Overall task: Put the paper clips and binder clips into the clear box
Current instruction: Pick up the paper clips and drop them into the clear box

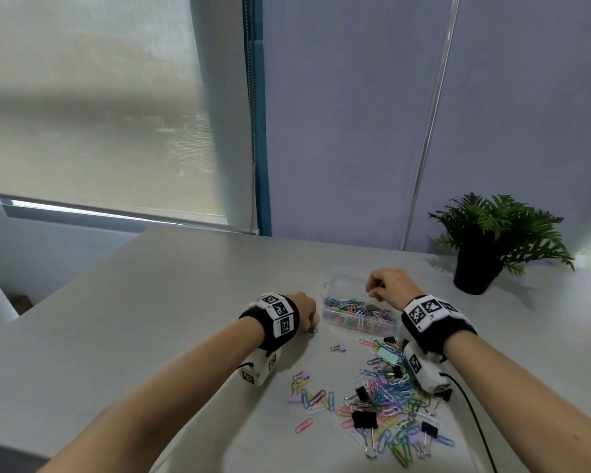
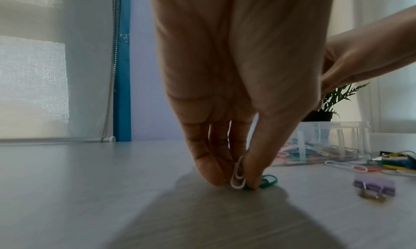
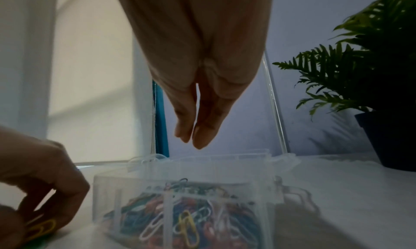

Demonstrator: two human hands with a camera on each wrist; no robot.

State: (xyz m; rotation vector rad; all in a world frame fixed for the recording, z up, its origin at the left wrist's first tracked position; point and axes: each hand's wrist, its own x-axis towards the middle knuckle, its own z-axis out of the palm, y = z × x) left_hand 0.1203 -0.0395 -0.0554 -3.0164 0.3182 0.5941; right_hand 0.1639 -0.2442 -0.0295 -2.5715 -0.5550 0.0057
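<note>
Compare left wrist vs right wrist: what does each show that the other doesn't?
Left wrist only: the left hand pinching a white paper clip at the table, its thumb on a green paper clip; a purple binder clip nearby.

Right wrist only: the right hand above the clear box, fingers straight and empty; a yellow paper clip under the left hand.

Both: the clear box holding coloured clips, the potted plant, the table.
</note>
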